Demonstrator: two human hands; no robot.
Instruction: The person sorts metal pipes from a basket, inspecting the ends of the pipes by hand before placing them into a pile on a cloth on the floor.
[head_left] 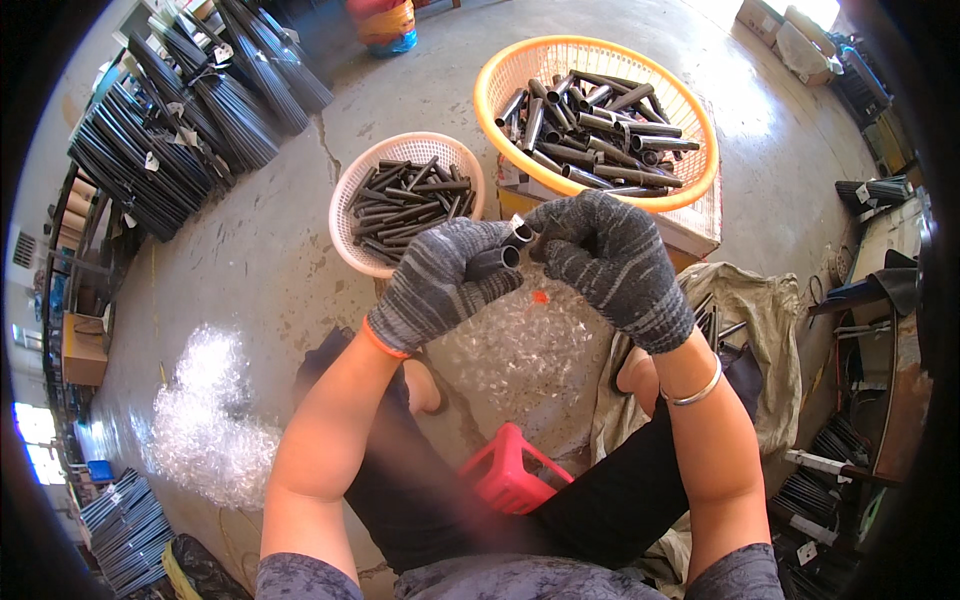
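Observation:
My left hand (430, 280), in a grey striped knit glove with an orange cuff, is closed around a short dark tube (493, 262) whose open end points right. A second, narrower tube end (519, 236) shows just above it, against the same hand. Close beside these ends is my right hand (620, 265), gloved alike, its fingers curled and thumb pressed in. What those fingers hold, if anything, is hidden. Beyond my hands, an orange-rimmed basket (484, 100) holds wider dark tubes, and a smaller pale pink basket (341, 215) holds thinner ones.
Clear plastic scraps (520, 360) lie between my feet, with a larger heap of clear plastic (215, 430) to the left. A red plastic stool (510, 475) sits between my legs. A woven sack (770, 310) lies right. Bundled long tubes (150, 150) lean far left.

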